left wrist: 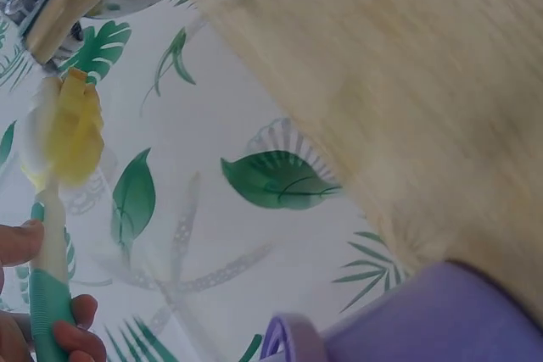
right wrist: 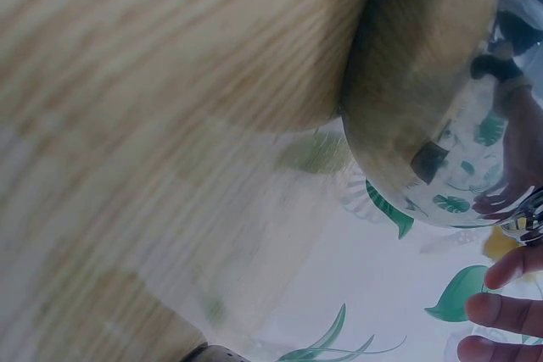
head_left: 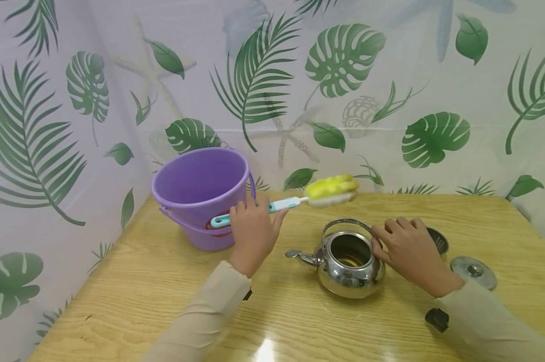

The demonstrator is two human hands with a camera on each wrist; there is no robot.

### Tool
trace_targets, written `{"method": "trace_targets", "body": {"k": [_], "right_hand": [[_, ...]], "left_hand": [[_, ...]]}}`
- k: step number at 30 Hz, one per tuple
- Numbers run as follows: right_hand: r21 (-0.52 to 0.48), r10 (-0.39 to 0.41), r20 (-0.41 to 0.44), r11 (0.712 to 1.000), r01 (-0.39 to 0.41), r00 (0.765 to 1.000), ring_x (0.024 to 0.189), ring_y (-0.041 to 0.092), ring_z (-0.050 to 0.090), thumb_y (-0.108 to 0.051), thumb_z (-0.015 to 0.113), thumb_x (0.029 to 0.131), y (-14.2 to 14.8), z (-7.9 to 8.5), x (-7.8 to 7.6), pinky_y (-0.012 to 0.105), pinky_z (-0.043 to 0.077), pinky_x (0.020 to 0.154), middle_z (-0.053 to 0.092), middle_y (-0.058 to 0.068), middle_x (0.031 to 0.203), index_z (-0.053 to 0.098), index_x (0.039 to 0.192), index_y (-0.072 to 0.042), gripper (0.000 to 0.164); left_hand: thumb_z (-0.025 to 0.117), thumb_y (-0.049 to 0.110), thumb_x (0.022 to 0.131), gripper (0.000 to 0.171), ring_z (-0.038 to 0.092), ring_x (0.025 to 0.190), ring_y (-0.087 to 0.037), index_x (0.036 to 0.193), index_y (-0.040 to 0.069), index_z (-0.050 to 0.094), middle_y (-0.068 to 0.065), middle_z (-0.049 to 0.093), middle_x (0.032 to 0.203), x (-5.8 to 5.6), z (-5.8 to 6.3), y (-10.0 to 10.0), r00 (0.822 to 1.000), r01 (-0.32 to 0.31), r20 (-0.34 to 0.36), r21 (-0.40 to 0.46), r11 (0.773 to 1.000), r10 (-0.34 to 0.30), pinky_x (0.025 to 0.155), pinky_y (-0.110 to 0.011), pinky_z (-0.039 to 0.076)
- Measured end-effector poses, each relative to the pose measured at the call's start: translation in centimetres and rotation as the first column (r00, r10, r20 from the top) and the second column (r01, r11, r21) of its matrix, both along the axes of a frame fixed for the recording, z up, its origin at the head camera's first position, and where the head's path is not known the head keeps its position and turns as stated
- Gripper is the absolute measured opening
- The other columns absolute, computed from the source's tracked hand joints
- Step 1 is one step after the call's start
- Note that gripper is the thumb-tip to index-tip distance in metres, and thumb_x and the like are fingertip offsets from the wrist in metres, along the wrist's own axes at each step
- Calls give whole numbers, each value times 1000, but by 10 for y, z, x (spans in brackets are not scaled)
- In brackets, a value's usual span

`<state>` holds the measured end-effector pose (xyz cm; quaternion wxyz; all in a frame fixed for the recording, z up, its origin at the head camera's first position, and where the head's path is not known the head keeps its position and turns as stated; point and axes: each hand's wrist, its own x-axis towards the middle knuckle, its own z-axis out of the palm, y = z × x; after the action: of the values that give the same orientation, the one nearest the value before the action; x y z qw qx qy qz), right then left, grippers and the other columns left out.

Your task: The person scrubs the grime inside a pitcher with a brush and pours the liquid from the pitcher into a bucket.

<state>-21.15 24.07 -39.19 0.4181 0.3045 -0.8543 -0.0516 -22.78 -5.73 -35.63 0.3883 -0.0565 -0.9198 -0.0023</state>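
Note:
My left hand [head_left: 253, 226] grips the teal and white handle of a sponge brush [head_left: 330, 191]. Its yellow and white head hangs in the air just above and behind a steel kettle [head_left: 349, 259]. The kettle stands open on the wooden table [head_left: 164, 301], spout to the left and handle upright. My right hand [head_left: 392, 239] holds the kettle's right side, thumb at the rim. The left wrist view shows the brush [left wrist: 61, 137] with my fingers [left wrist: 19, 243] round its handle. In the right wrist view the kettle [right wrist: 424, 99] fills the upper right, with my fingertips [right wrist: 509, 311] beside it.
A purple bucket [head_left: 200, 193] stands at the back left of the table, right behind my left hand. The kettle's lid [head_left: 474, 272] and a small metal strainer [head_left: 438, 240] lie to the right of my right hand. Leaf-print curtains [head_left: 390, 100] close off the back and left.

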Motion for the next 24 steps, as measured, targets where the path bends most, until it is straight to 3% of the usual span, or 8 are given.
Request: {"method": "trace_targets", "body": {"k": [12,20,24], "right_hand": [[0,4,-17,1000,-4,1000,54,24,41,-35,19,99,1,-3,-3,39,33,51,43,7,62,52,80,-9,46],[-4,-4,-15,1000,4,1000,55,25,42,-36,20,99,1,-4,-3,39,33,51,43,7,62,52,79,-9,46],[-2,-13,-8,1000,13,1000,56,25,42,-36,21,99,1,-5,-3,39,34,52,44,7,63,52,80,-10,45]], "left_hand": [[54,58,85,48,60,75,-26,84,11,59,-8,64,76,-14,-23,8,986,-16,165,20,1000,12,69,-36,42],[47,60,88,52,60,84,-27,93,11,61,-12,66,87,-18,-30,13,956,-51,289,-17,999,54,77,-38,44],[46,60,89,53,61,87,-28,100,10,62,-13,67,90,-20,-35,14,949,-49,310,-40,998,59,79,-38,44]]}}
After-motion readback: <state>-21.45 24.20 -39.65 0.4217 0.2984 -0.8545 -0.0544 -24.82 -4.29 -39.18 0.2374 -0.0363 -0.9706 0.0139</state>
